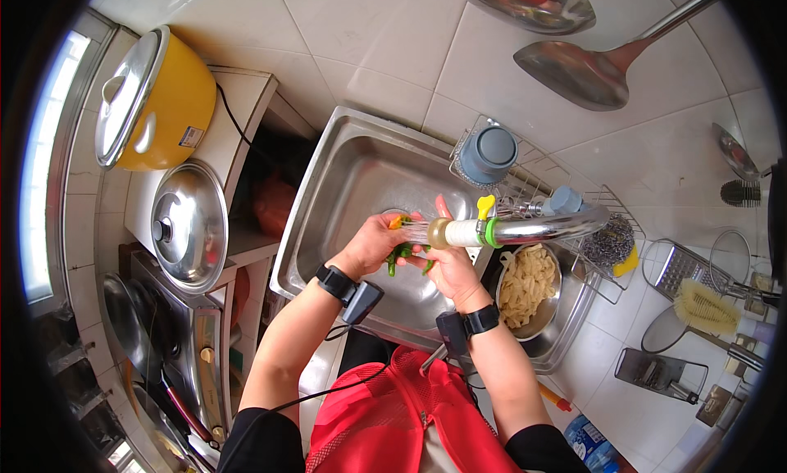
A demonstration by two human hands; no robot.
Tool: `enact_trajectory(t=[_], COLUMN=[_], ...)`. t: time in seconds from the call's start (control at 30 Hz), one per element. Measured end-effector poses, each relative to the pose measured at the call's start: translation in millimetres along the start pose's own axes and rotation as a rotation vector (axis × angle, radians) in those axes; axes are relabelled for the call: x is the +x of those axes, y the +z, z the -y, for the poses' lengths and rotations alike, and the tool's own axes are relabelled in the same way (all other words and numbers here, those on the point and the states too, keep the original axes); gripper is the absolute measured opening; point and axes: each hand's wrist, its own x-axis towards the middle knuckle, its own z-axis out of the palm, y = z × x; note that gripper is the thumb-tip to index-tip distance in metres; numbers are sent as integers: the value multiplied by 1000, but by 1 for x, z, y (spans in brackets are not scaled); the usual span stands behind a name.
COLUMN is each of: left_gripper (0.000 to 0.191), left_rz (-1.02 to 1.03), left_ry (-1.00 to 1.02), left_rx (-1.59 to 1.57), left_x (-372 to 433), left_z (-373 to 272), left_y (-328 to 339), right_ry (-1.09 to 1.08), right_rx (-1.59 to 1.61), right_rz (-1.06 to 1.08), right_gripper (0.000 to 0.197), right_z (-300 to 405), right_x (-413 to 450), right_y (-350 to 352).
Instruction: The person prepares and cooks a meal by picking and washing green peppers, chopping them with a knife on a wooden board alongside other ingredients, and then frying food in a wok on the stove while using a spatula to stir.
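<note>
Water sprays from the faucet nozzle (438, 233), which has a yellow lever and a green ring, over both hands above the stainless steel sink basin (369, 165). My left hand (372, 244) holds green peppers (393, 263) and a yellow-orange piece (398, 222), probably pepper as well. Under the nozzle, my right hand (454, 271) has its fingers at more green pepper (428, 265); the nozzle hides part of this hand. In the smaller basin to the right sits a metal bowl (556, 301) of pale sliced food (525, 285).
A wire rack (541, 162) with a blue-grey cup (489, 154) and steel wool (607, 239) borders the sink's far right. Left are a yellow cooker (178, 98), a domed metal lid (190, 227) and a wok (132, 325) on the stove. Ladles hang on the tiled wall.
</note>
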Motion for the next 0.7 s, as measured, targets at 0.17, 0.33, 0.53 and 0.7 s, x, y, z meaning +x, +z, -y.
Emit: enact_trajectory(t=[0.17,0.33,0.53,0.7], left_gripper=[33,40,46,59], left_rz=[-95,147,151,246], left_ry=[13,-196,-128,-29], left_rx=[126,-317,187,-42], left_x=[-1,-12,-14,-17], left_z=[1,-10,-11,-9], left_y=[7,-9,-13,-12], right_ry=[16,123,49,38], right_rx=[-140,165,-265,36], right_rz=[-81,-23,56,-56], right_gripper=[66,49,49,48], right_z=[-13,5,6,7], right_x=[9,6,2,8], right_y=[5,-8,-1,-8])
